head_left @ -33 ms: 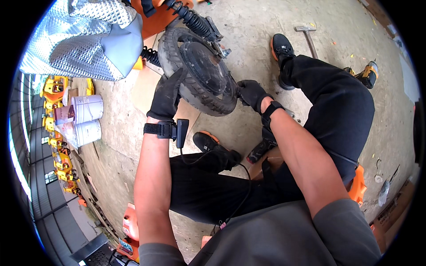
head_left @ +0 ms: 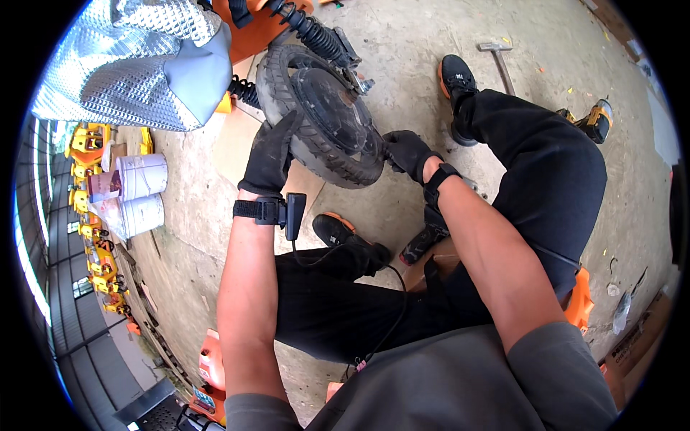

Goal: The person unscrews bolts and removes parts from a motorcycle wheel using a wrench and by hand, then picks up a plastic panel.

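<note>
A black wheel (head_left: 332,108) with a knobbly, dusty tyre is tilted in front of me, beside a coil-spring shock absorber (head_left: 309,32) and an orange body panel (head_left: 251,36). Both of my hands wear black gloves. My left hand (head_left: 269,154) grips the tyre's near left side, one digit lying up along the tread and the others partly hidden. At the tyre's right edge my right hand (head_left: 410,153) is closed, its fingers curled against the rim side. Whether a small part is pinched there is hidden.
Silver quilted sheeting (head_left: 136,72) hangs at upper left, with white buckets (head_left: 142,176) below. A hammer (head_left: 497,57) and a yellow-black power drill (head_left: 596,121) lie on the floor to the right. Another dark power tool (head_left: 424,243) lies between my legs, near a cardboard box (head_left: 444,262).
</note>
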Motion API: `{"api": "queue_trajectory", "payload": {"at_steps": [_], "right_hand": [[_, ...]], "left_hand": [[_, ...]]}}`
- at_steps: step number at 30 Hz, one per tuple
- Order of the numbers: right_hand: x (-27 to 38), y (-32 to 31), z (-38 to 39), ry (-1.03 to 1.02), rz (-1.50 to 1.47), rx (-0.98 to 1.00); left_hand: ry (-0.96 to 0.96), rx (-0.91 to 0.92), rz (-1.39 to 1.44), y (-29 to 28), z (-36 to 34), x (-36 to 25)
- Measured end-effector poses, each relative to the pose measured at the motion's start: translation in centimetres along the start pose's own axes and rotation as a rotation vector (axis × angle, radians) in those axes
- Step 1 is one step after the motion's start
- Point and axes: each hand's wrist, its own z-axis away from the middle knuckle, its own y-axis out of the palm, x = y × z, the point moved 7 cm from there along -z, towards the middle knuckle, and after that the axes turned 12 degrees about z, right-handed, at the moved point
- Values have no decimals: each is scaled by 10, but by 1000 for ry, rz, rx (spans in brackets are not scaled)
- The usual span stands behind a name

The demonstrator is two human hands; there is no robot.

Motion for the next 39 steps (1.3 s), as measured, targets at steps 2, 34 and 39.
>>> {"api": "queue_trajectory", "payload": {"at_steps": [2, 34, 39], "right_hand": [[4, -1, -1, -58, 22, -36], [71, 21, 35, -291, -290, 77], [64, 18, 31, -252, -251, 25]], "left_hand": [[3, 13, -21, 0, -1, 2], [-154, -80, 66, -11, 6, 30], [-458, -223, -27, -27, 0, 44]]}}
